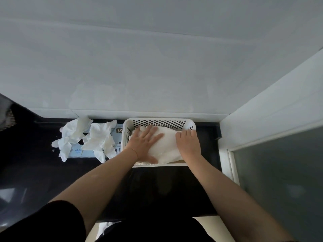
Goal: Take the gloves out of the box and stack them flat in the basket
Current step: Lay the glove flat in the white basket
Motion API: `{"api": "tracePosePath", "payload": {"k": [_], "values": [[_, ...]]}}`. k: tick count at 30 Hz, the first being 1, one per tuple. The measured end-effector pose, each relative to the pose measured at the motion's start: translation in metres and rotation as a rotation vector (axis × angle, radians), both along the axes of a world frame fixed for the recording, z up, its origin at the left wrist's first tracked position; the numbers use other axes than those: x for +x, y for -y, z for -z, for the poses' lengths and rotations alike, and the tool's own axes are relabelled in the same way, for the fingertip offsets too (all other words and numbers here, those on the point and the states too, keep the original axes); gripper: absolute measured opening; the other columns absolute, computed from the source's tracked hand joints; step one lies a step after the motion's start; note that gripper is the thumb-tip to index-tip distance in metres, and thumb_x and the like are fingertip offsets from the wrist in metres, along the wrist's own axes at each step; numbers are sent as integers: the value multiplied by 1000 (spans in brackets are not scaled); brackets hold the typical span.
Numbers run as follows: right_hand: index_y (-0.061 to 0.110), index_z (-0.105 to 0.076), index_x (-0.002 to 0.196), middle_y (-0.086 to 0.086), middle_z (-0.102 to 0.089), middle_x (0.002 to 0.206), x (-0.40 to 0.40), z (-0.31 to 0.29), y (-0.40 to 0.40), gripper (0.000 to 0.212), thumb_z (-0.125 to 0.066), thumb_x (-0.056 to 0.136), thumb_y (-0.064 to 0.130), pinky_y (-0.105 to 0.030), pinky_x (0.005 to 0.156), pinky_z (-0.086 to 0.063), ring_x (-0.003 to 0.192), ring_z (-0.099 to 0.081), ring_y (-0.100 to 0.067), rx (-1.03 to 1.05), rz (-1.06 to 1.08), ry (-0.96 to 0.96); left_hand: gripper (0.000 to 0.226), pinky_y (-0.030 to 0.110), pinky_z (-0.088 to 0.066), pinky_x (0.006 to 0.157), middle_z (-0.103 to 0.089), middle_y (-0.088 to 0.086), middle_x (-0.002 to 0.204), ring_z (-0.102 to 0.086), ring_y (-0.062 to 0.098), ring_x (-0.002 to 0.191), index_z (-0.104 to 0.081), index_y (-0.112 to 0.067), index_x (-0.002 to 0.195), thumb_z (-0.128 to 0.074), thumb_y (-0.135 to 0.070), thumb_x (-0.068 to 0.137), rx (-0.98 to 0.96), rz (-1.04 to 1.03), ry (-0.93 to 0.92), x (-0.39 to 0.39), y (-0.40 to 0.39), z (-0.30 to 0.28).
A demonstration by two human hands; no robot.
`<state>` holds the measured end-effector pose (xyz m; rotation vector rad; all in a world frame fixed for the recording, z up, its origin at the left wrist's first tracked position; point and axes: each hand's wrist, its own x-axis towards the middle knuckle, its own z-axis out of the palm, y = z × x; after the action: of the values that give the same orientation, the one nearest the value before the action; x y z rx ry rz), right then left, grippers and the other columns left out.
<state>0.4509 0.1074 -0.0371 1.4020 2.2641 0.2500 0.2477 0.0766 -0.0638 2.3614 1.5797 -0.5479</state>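
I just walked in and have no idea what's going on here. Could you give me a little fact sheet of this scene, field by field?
activity: a person flattening white gloves in a basket
left hand: fingers spread, pressing flat on the glove pile
right hand: on the pile's right side, fingers curled at the basket's right rim
basket: white, perforated, on a dark counter
glove box: left of the basket, marked XL
loose gloves: crumpled, draped over the box

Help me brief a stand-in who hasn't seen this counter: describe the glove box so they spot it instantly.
On the dark countertop, against the wall, sits a white perforated basket. The glove box lies touching the basket's left side. It is the pale blue carton marked XL, half buried under crumpled white gloves.
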Motion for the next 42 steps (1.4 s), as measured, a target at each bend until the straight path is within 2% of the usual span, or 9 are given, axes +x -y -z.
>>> {"api": "tracePosePath", "payload": {"k": [6, 11, 15, 21, 25, 30, 34, 38, 42], "values": [[14, -66, 88, -9, -60, 103, -20, -21, 1, 7, -62, 84, 10, -39, 85, -43, 92, -58, -27, 151, 116, -303, 95, 54, -3, 121, 1, -1, 165, 4, 21, 152, 4, -36, 155, -12, -88, 77, 79, -86, 249, -5, 4, -25], [9, -65, 89, -7, -60, 88, -75, -36, 10, 9, -61, 82, 8, -42, 80, -39, 83, -58, -29, 107, 176, -687, 43, 47, -40, 101, -56, 7, 129, -53, 31, 121, -58, -18, 124, -45, -39, 89, 503, -243, 502, -42, 12, -53], [15, -64, 94, 3, -63, 90, -134, -47, 29, 17, -47, 96, 18, -38, 86, -37, 91, -58, -21, -42, 114, -770, 21, 42, -44, 76, -57, 8, 91, -56, 32, 84, -63, -10, 91, -70, -17, 73, 633, -524, 445, -99, 23, -65], [16, -60, 107, 2, -56, 104, -202, -46, 55, 51, -57, 85, 62, -40, 90, -34, 102, -50, -19, -259, 158, -671, 31, 36, -49, 81, -65, 3, 93, -62, 25, 92, -58, -16, 102, -60, -43, 89, 221, -900, 452, -177, 46, -71], [18, -61, 110, 0, -57, 111, -228, -44, 66, 25, -53, 93, 35, -39, 92, -35, 108, -54, -23, -192, 180, -605, 21, 34, -53, 82, -68, -2, 86, -64, 19, 85, -61, -25, 87, -67, -45, 85, -84, -839, 512, -197, 54, -74], [20, -69, 88, 6, -59, 88, -235, -64, 62, 14, -57, 90, 27, -36, 81, -48, 84, -59, -16, -266, 472, -1039, 19, 21, -40, 59, -60, -3, 71, -53, 13, 67, -68, -11, 83, -63, -28, 91, -22, -960, 883, -212, 52, -92], [14, -63, 79, 5, -59, 76, -232, -101, 60, 13, -55, 89, 19, -26, 63, -40, 67, -51, -9, -376, 617, -1301, 36, 27, -41, 67, -57, 4, 71, -50, 16, 70, -66, 3, 81, -66, -32, 90, -69, -1035, 1154, -220, 47, -112], [13, -57, 75, 4, -58, 72, -235, -135, 60, 15, -49, 87, 15, -27, 67, -45, 72, -56, -14, -461, 751, -1544, 61, 29, -37, 71, -51, 2, 78, -46, 16, 75, -59, -1, 79, -61, -62, 81, -116, -960, 1337, -219, 47, -137], [17, -50, 69, 4, -48, 61, -238, -148, 60, 22, -46, 90, 14, -28, 57, -38, 60, -46, -14, -460, 843, -1724, 50, 29, -45, 77, -60, -2, 83, -58, 15, 77, -59, -11, 92, -71, -57, 76, -310, -749, 1429, -219, 54, -153]]}}
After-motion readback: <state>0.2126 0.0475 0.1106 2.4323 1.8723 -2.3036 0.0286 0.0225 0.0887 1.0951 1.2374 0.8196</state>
